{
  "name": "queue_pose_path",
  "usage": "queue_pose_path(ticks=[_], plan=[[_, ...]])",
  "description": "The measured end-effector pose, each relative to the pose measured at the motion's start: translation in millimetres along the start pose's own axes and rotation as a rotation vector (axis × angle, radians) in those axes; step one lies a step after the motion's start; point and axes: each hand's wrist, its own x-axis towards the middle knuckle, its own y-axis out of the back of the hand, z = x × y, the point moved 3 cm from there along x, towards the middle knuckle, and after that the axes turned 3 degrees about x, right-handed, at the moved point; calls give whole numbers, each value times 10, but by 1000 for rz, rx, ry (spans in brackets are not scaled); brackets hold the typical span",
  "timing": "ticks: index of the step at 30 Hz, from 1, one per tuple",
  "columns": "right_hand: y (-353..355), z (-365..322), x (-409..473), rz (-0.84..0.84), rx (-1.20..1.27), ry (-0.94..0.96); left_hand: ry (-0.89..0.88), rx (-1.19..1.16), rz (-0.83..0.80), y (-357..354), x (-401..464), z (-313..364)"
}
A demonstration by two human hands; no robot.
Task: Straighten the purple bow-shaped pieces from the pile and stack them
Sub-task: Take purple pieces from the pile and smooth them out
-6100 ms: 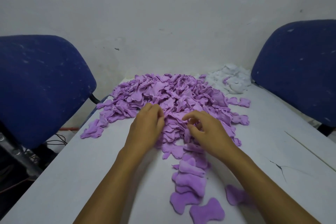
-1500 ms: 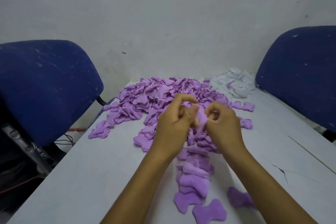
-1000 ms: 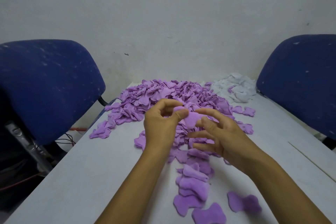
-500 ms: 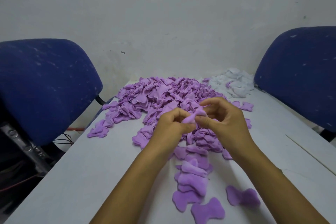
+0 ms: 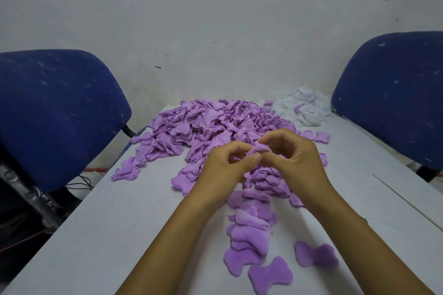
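Since half second ago, both hands sink slightly. Left hand and right hand pinch one crumpled purple piece above pile, mid-table. Risk: soft piece slips, drops among unsorted ones, or stays creased, tilting stack near front edge.

Purple bow pieces, white scraps, speckled blue chairs

A plain workroom or small handicraft workshop is being shown: a white table is being set against a bare scuffed wall, flanked by blue office chairs, and heaped with cut purple pieces.
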Motion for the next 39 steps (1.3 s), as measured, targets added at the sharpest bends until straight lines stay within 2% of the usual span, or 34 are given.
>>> queue_pose_path(ticks=[7,13,17,22,26,30,33,35,39], plan=[[14,61,15,32,120,-120,76,-157,16,-31,5,-31],[41,55,55,104,198,-169,306,-663,-268,-170,-43,-4],[66,19,82,94,220,-140,369,-879,-258,-164,-20,-15],[89,-32,25,57,178,-82,377,-785,-199,-133,-13,-107],[102,-32,31,85,151,-89,366,-767,-276,-173,-63,-81],[79,-26,55,123,144,-80,354,-937,-457,-284,-146,19],[38,-61,73,93,134,-55,332,-1046,-440,-307,-134,45],[49,-71,68,104,193,-78,267,-952,-363,-287,-100,45],[125,-67,49,129,298,-140,24,-555,-163,-235,-34,38]])
